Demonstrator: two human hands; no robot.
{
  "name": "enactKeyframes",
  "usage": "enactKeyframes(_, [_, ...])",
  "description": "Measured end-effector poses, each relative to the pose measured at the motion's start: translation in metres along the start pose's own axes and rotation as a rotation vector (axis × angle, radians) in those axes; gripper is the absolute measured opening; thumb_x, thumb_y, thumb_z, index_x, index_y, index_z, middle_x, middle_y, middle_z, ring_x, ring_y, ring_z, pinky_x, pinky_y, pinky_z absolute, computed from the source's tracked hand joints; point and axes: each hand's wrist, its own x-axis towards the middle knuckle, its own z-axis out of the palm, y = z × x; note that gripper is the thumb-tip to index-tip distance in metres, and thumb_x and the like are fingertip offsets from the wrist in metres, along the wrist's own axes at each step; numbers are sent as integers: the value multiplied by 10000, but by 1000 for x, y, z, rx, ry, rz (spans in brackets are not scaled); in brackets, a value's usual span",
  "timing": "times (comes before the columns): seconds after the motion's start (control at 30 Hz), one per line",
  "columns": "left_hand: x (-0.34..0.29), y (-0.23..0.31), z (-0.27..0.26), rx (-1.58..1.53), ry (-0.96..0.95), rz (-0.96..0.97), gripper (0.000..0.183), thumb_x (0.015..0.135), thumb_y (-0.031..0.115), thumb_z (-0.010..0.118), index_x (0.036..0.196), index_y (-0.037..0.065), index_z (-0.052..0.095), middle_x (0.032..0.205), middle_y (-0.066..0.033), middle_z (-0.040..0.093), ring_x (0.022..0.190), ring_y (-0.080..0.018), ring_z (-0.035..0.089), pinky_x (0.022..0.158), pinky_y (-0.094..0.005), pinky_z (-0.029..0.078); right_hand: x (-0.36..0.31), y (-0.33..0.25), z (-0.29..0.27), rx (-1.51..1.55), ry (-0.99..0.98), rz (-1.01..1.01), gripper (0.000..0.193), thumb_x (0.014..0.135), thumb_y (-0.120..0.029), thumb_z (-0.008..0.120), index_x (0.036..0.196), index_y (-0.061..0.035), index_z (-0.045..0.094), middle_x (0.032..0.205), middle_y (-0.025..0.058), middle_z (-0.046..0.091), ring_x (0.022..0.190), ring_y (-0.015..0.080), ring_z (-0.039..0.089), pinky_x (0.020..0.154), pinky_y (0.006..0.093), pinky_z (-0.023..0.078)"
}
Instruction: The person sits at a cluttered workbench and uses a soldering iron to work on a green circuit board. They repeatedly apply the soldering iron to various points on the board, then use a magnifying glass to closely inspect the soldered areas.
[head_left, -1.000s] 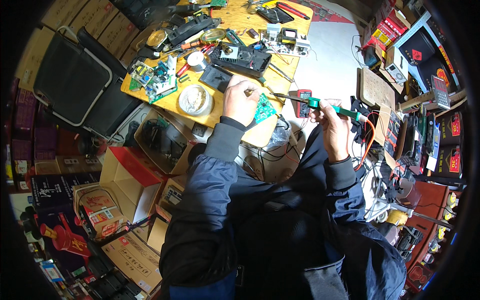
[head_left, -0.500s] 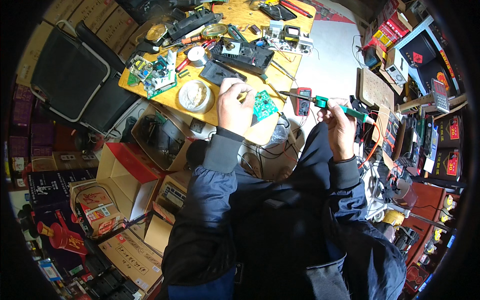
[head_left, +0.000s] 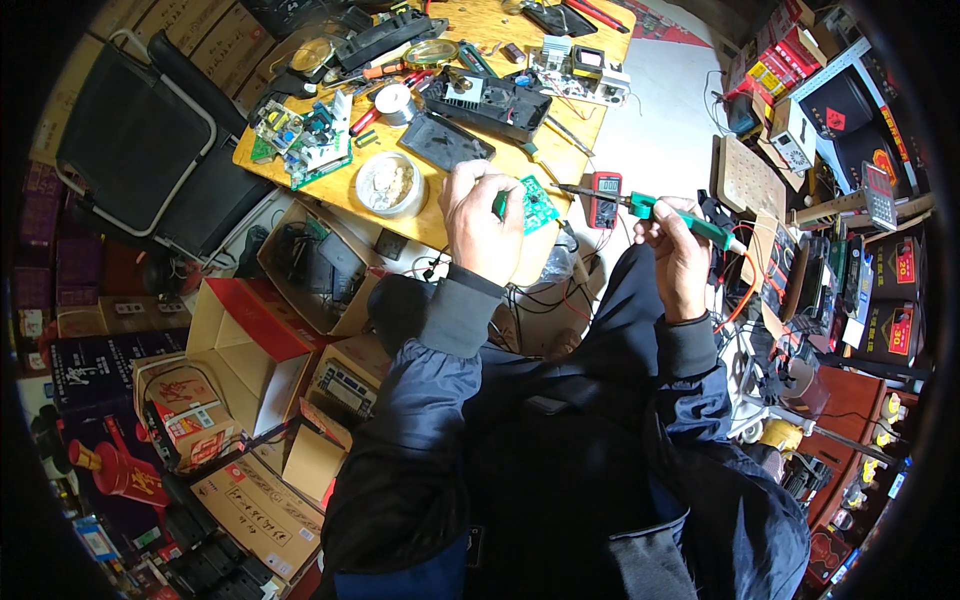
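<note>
Right fingers (head_left: 652, 232): slim soldering iron (head_left: 690, 219) | left fingers (head_left: 484, 182): beside flat circuit board (head_left: 537, 208)

Left hand (head_left: 482, 220) bare, knuckles up, fingers curled, tips partly hidden. Right hand (head_left: 677, 258) well apart from it — thumb and fingers closed in a pinch. Left arm (head_left: 425, 390) angled inward, cuffed at the wrist; right arm (head_left: 690, 395) nearer upright in view, cuffed likewise — both sleeves dark.
</note>
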Motion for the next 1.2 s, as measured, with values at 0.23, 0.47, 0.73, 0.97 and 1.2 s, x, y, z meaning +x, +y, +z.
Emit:
enactKeyframes(0.23, [14,-2,16,75,-93,-8,65,826,77,770,878,44,748,1069,-129,646,1076,-342,589,970,-444,467,-1,-6,8,-3,-31,-2,131,1030,-113,660,996,13,658,793,62,623,724,197,678,702,345,574])
enactKeyframes(0.47, [18,-6,21,85,-142,-15,64,815,67,773,874,48,759,1079,-123,651,1079,-342,585,973,-444,469,-6,-12,17,-78,-11,25,142,1024,-127,687,997,10,670,809,69,671,712,163,680,664,293,554])
enactKeyframes(0.73, [19,-7,22,80,-144,-14,46,804,65,726,841,55,751,1053,-134,646,1040,-363,576,946,-458,467,-3,-9,17,-116,5,39,200,1015,-146,709,1046,30,619,868,140,727,708,190,728,666,299,608])
enactKeyframes(0.97, [19,-6,22,91,-155,-10,41,791,61,723,827,60,743,1052,-135,646,1041,-369,573,949,-456,462,-4,-7,19,-80,12,49,163,1021,-132,699,1009,31,691,831,85,679,716,180,694,688,310,593])
enactKeyframes(1.2, [19,-5,20,150,-217,-29,83,816,78,774,894,48,778,1097,-121,656,1090,-338,582,982,-436,458,-5,-7,19,-81,-5,40,150,1022,-117,692,989,28,676,831,103,683,724,204,697,692,323,591])
